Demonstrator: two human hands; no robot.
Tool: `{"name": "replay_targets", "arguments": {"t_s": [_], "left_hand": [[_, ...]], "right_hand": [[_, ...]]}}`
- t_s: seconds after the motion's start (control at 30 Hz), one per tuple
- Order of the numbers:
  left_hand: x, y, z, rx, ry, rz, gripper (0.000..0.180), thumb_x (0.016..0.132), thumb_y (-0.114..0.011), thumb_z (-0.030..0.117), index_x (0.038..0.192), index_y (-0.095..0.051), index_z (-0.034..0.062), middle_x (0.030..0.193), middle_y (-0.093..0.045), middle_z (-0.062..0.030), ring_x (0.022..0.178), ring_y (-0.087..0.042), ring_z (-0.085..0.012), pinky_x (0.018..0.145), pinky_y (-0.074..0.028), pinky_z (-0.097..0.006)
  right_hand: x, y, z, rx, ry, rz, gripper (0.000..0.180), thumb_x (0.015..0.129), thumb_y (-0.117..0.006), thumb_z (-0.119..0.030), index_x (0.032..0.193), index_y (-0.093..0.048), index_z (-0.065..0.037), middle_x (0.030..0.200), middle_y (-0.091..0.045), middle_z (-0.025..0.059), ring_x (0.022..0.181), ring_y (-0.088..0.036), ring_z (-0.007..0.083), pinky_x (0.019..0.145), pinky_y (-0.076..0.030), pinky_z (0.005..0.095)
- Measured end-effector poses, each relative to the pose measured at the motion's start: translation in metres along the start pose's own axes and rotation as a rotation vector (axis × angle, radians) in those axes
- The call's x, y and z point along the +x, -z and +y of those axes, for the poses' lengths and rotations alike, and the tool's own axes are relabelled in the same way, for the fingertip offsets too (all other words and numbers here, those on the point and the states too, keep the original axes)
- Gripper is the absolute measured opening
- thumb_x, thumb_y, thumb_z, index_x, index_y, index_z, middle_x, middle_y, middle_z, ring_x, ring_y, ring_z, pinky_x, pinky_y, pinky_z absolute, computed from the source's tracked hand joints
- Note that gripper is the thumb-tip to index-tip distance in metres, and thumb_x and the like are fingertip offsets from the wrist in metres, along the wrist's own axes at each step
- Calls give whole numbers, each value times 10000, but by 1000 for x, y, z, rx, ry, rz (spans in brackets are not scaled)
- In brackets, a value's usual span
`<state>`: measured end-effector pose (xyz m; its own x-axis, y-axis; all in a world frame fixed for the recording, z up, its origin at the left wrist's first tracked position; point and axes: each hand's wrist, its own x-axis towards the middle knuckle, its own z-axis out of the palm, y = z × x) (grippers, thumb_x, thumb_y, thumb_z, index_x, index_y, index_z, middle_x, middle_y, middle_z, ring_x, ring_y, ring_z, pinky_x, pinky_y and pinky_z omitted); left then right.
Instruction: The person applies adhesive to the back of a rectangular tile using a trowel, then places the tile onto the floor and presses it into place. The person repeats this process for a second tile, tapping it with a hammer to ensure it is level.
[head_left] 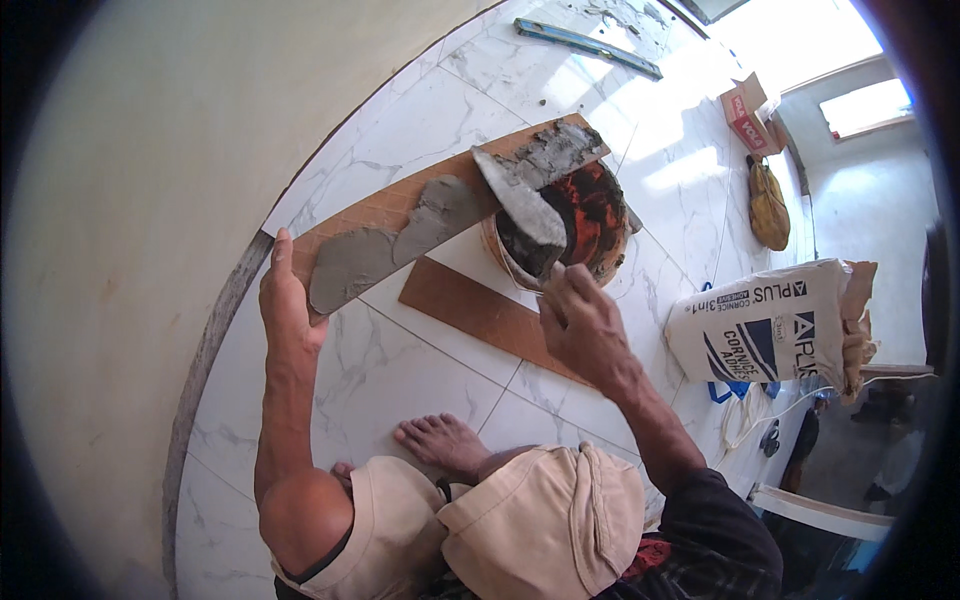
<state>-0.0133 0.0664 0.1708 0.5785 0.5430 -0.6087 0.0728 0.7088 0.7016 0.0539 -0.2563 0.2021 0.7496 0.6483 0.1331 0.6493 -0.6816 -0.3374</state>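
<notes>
Now left hand (285, 300) gripping tile (420, 215) end, stiff, brittle, mortar-heavy; right hand (580, 320) clenched on trowel (520, 200), wet, slippery

Two bare hands in play: the left hand (285, 305), the right hand (580, 322). Two brown rectangular tile strips: one long brown tile strip (400, 212) pinched in the left fingers, one flat brown strip (480, 312) just beyond the right fingers. One grey steel trowel (520, 200) above the right fingers, one orange round bucket (590, 215) behind it. Three grey mortar dabs (440, 205) on the held strip. One white printed sack (765, 325), one long level (588, 42), one small cardboard box (748, 112), one bare foot (440, 440)
</notes>
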Motion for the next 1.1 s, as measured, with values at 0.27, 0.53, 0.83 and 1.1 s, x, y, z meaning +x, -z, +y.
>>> {"name": "replay_targets", "arguments": {"t_s": [0.27,0.53,0.83,1.1], "left_hand": [[2,-1,2,-30,50,26,548,992,-591,433,1355,-505,32,1266,-621,-114,1130,-650,-232,891,-569,-388],[10,11,-1,-2,75,11,545,994,-587,437,1332,-515,16,1241,-628,-113,1118,-648,-225,883,-561,-385],[9,10,-9,-28,63,-19,599,983,-608,453,1367,-505,6,1295,-615,-124,1152,-635,-238,909,-551,-388],[16,15,-9,-37,89,10,560,986,-608,423,1358,-524,12,1299,-617,-117,1151,-637,-238,906,-553,-383]], "right_hand": [[-35,-16,-26,-187,-7,-39,464,882,-566,20,1315,-464,151,1092,-532,217,936,-638,369,743,-569,446],[-83,41,-32,3,-173,-76,286,849,-662,4,1134,-632,15,930,-594,157,833,-658,341,701,-550,414],[-23,59,23,-143,-174,146,282,865,-674,8,1136,-632,73,969,-597,182,790,-648,350,685,-537,425],[-30,0,27,-309,-89,129,331,882,-596,34,1207,-568,91,882,-557,139,777,-635,310,639,-567,396]]}}
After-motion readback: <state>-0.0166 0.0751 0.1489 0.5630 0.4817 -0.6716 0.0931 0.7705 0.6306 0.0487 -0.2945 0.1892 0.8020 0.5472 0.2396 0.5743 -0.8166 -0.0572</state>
